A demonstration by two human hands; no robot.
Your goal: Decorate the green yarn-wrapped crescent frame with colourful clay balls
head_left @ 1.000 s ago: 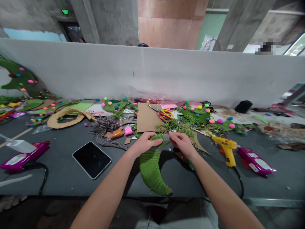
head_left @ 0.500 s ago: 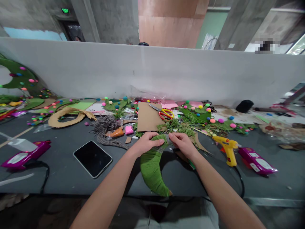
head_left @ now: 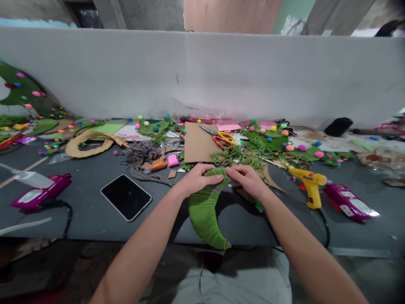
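A crescent shape wrapped in green yarn (head_left: 205, 215) stands over the table's front edge, with bare cardboard showing at its lower tip. Around its upper left part my left hand (head_left: 202, 179) is closed, thumb lying across the front. My right hand (head_left: 245, 179) pinches the upper right end, where a greyish patch of wrapping shows beside the fingers. What lies between those right fingertips is partly hidden. Just behind the hands lie a brown cardboard sheet (head_left: 199, 145), scissors with red and yellow handles (head_left: 223, 138) and loose green yarn (head_left: 249, 157).
A phone-like black tablet (head_left: 126, 197) lies left of my arm, near grey yarn (head_left: 142, 158) and a cardboard ring (head_left: 85, 147). To the right are a yellow glue gun (head_left: 310, 185) and a purple device (head_left: 351, 202). A white partition (head_left: 202, 76) stands behind.
The view has tipped down a little, so everything sits higher in the picture. Both hands stay on the green crescent; green yarn now covers more of the grey patch near its top.
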